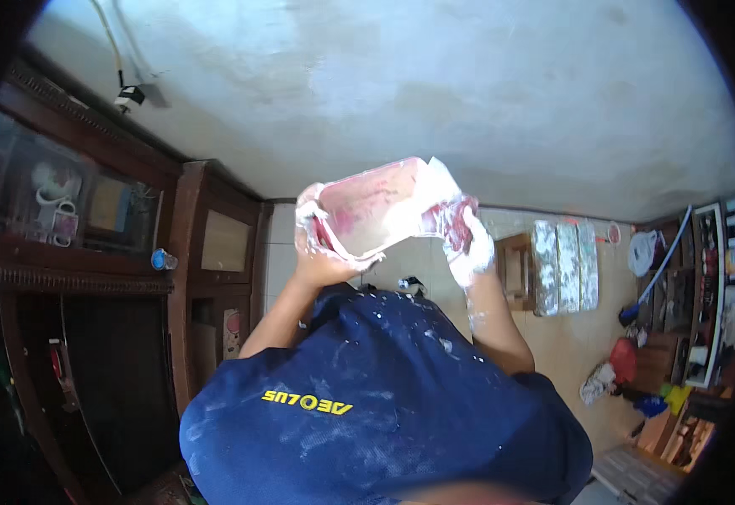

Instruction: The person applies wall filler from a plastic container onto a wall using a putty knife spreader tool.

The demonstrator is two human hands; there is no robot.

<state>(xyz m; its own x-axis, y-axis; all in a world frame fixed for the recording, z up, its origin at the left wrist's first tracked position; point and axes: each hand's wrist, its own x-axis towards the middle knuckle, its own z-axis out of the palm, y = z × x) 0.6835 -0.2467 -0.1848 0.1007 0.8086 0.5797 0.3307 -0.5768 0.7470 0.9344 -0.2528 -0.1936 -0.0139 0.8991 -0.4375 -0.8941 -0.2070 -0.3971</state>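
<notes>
A pale, pinkish plastic tub [363, 202], smeared with red stains and thick white paint at its right end, is tilted in front of my chest. My left hand [317, 248], spotted with white, grips the tub's left end. My right hand [474, 248], thickly coated in white, is closed on a red object [454, 220] covered in white smears at the tub's right end; what it is exactly I cannot make out.
A pale wall [401, 84] stands before me, with a hanging cable. Dark wooden cabinets [199, 219] line the left. A folded, patterned mattress [565, 269] lies on the floor at right, near shelves [687, 295] with bags, cloths and a long blue pole.
</notes>
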